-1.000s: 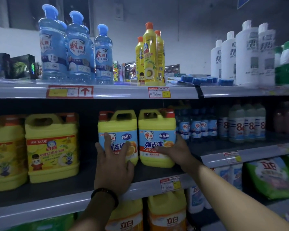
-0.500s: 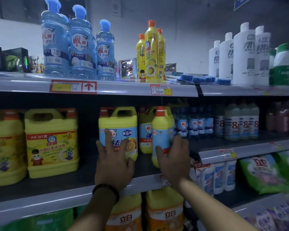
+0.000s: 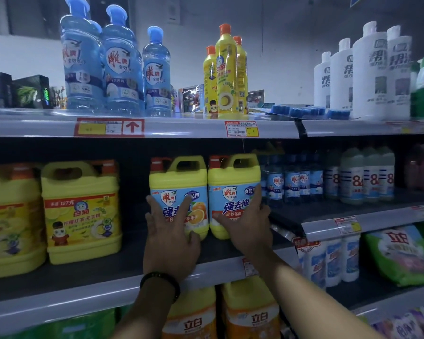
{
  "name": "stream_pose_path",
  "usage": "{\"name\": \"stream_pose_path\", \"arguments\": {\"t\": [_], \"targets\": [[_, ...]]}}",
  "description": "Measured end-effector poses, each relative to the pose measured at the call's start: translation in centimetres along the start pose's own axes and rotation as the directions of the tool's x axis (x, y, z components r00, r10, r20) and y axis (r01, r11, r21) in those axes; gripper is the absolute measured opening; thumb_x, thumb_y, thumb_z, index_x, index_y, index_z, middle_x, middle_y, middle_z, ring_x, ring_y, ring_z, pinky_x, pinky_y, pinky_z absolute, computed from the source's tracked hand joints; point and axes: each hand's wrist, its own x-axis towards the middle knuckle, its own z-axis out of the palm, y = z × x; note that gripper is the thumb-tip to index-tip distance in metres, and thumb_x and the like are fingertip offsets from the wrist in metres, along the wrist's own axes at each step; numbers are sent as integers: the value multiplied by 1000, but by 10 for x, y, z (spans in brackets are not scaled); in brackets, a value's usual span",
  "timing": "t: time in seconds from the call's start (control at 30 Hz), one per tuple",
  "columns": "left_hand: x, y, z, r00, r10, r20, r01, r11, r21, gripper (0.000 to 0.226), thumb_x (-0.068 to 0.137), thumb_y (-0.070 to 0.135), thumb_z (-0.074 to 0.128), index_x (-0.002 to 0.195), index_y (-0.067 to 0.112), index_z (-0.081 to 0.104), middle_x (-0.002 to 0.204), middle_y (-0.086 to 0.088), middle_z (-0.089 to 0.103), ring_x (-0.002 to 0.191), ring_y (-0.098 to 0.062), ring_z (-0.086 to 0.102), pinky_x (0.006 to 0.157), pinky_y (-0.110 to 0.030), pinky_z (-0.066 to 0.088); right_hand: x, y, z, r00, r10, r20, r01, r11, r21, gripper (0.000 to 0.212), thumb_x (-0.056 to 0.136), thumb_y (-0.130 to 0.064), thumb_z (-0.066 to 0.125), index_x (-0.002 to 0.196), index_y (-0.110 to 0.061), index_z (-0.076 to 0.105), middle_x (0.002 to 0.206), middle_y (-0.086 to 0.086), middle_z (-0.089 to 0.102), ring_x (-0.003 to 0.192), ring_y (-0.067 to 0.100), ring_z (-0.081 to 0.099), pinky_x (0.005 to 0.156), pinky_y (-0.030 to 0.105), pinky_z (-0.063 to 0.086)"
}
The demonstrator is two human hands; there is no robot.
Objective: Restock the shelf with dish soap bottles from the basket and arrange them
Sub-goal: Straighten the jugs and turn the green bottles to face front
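Left hand, a dark band at its wrist, lies flat with fingers spread against the lower front of the left jug, while the right hand clasps the lower right corner of the right jug, thumb across the label and fingers up its side. Both dish soap jugs stand upright on the middle shelf, set back a little from its front edge, side by side and just about touching. Each is opaque yellow, so what is inside cannot be seen, with a moulded handle on top, a red cap at the left shoulder and a pale blue label in Chinese characters; the left one's label shows sliced oranges. Further left on the same shelf stand larger yellow jugs, well apart; to the right, small blue-labelled bottles. On the top shelf are clear blue bottles and slim yellow bottles.
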Motion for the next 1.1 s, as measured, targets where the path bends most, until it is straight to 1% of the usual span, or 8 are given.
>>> {"name": "stream_pose_path", "arguments": {"t": [0.13, 0.27, 0.57, 0.7, 0.77, 0.87, 0.97, 1.1], "targets": [[0, 2, 0, 1000, 8, -10, -8, 999, 48, 92, 93, 46, 60, 160, 58, -1, 170, -18, -23, 154, -50, 18, 116, -55, 46, 0, -3, 9, 999, -17, -44, 13, 997, -82, 142, 69, -80, 78, 161, -41, -23, 158, 20, 31, 139, 45, 45, 98, 60, 52], [2, 4, -1, 1000, 14, -1, -14, 993, 119, 100, 86, 55, 64, 160, 57, -3, 169, -23, -22, 146, -49, 23, 107, -52, 51, -2, 0, 11, 999, -22, -49, 19, 997, -69, 142, 71, -81, 76, 161, -40, -26, 162, 19, 28, 142, 45, 44, 98, 62, 52], [1, 2, 1, 999, 26, -18, -24, 992, 127, 100, 84, 54, 63, 160, 57, -2, 169, -25, -18, 145, -51, 26, 103, -55, 53, -3, 6, 10, 994, -51, -92, 48, 998, -37, 129, 76, -75, 75, 164, -40, -13, 157, 16, 37, 135, 42, 51, 96, 58, 55], [0, 1, -12, 999, -52, 17, 52, 998, -25, 88, 85, 40, 65, 159, 50, 19, 172, -13, -7, 148, -46, 28, 106, -54, 51, -9, 10, 7, 968, -122, -221, 109, 992, -71, 100, 83, -62, 73, 160, -15, 30, 146, 21, 46, 126, 45, 55, 99, 58, 53], [0, -6, -25, 997, -76, -14, 73, 990, -121, 72, 85, 38, 61, 153, 34, 38, 167, -11, 20, 139, -40, 42, 104, -51, 53, -16, 10, 5, 925, -217, -310, 207, 976, -66, 74, 86, -51, 70, 144, -9, 49, 134, 20, 52, 120, 43, 56, 96, 55, 51], [-2, -32, -57, 986, 9, -166, -30, 991, -129, 46, 86, 35, 58, 130, 22, 58, 133, -4, 55, 113, -26, 57, 90, -47, 54, -36, -8, 8, 852, -389, -350, 394, 917, -60, 41, 90, -34, 64, 123, -10, 60, 121, 14, 55, 114, 37, 55, 92, 50, 47], [-8, -74, -94, 944, 172, -281, -160, 985, 62, 32, 87, 27, 63, 119, 19, 64, 118, -3, 60, 105, -26, 57, 87, -45, 49, -66, -42, 26, 786, -560, -262, 598, 796, 90, 22, 94, -23, 63, 111, -11, 62, 108, 5, 57, 102, 25, 57, 85, 44, 50], [-13, -146, -130, 917, 147, -371, -60, 970, 236, 36, 86, 26, 62, 119, 12, 65, 121, -14, 58, 108, -38, 55, 92, -50, 46, -100, -96, 63, 796, -605, -16, 572, 744, 346, 14, 97, -17, 67, 108, -20, 61, 102, -4, 58, 92, 11, 58, 78, 29, 52]]}}
